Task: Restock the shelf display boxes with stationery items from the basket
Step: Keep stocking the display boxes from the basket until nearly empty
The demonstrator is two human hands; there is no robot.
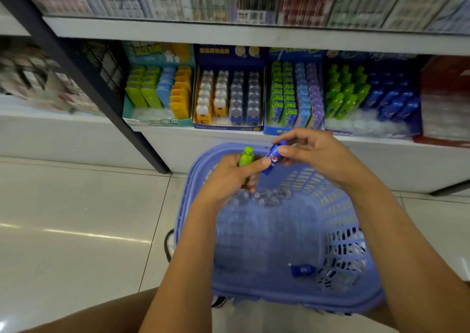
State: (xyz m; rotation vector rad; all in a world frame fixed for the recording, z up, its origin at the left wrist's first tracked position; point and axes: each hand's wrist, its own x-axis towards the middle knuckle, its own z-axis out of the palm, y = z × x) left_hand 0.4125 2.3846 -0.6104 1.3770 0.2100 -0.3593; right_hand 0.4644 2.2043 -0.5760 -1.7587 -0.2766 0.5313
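Blue bottle-shaped stationery item (273,158) is pinched by the right hand (312,154) above the lilac plastic basket (279,299). Just beside, the left hand (234,177) grips a green bottle-shaped item (246,157). Another blue bottle-shaped piece (302,270) lies inside the basket.

A shop: stocked display boxes (230,98) line white shelves (254,34).
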